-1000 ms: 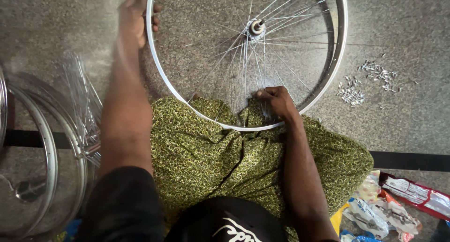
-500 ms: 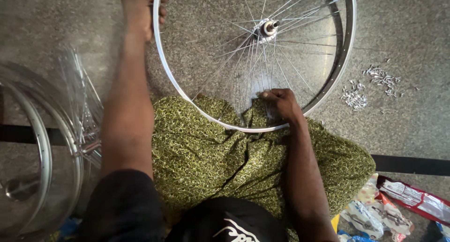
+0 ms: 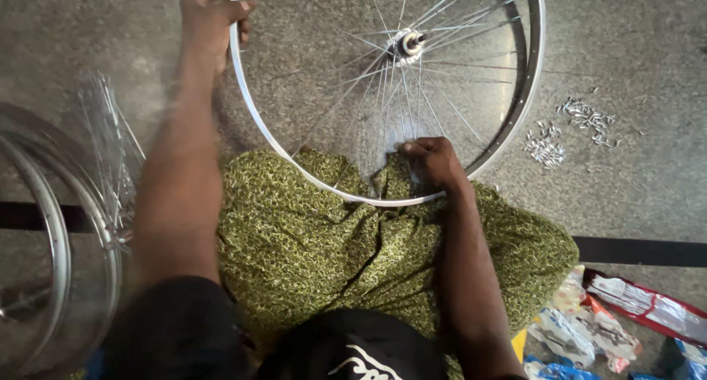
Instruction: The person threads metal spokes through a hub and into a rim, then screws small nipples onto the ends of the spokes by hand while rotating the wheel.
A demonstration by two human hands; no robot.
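Observation:
A silver bicycle wheel rim (image 3: 532,93) with thin spokes and a centre hub (image 3: 407,44) rests on my lap, over a green patterned cloth (image 3: 309,233). My left hand (image 3: 210,15) grips the rim at its far left edge. My right hand (image 3: 434,160) is closed on the spokes just inside the near part of the rim. Whether it pinches a small part there is hidden by the fingers.
Two small heaps of silver spoke nipples (image 3: 545,148) lie on the grey floor to the right. Bare rims (image 3: 62,255) and a bundle of loose spokes (image 3: 110,152) sit at the left. Crumpled plastic packets (image 3: 633,306) lie at the lower right.
The wheel has shifted a little away from me and to the right in view. My left hand slid along with the rim; my right hand stays at the near spokes.

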